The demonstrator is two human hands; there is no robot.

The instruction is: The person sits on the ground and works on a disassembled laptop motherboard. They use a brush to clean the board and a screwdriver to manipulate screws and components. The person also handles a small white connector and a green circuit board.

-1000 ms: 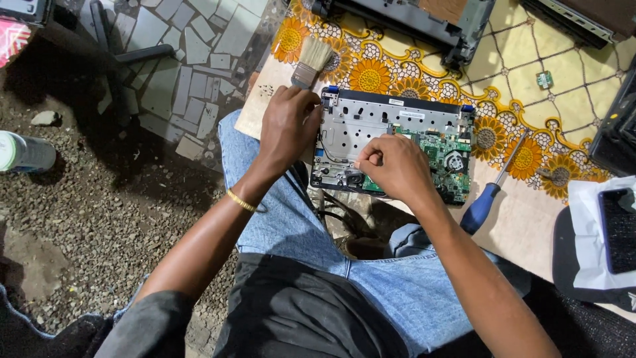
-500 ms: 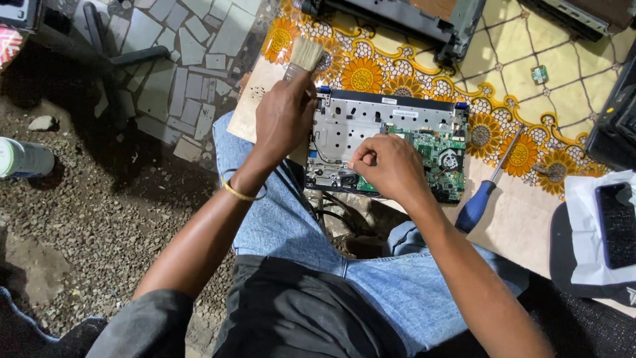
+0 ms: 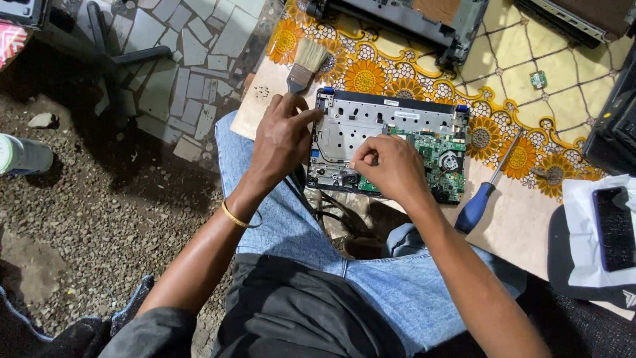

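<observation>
Green board [image 3: 434, 154] and grey metal tray exposed inside an opened laptop base [image 3: 391, 142], lying flat at the near edge of a sunflower-patterned cloth [image 3: 371, 73], just above the knees. Right hand [image 3: 387, 166] curled shut over the lower middle of the base, fingertips pinched on something small there; what exactly, cannot tell, hidden under the knuckles. Left hand [image 3: 281, 136] spread flat against the base's left edge, index finger reaching onto the tray, gripping nothing; judged to be steadying the base so it does not slide under the right hand's work. Long axis of the base running left to right across the view, slightly tilted, blue-tabbed far edge pointing away from the body. Paintbrush [image 3: 305, 66] just beyond the left hand, bristles pointing away. Blue-handled screwdriver [image 3: 487, 192] lying to the right of the base, tip up and away, within reach of the right hand. Further dismantled casings [image 3: 404, 20] at the cloth's far edge.
</observation>
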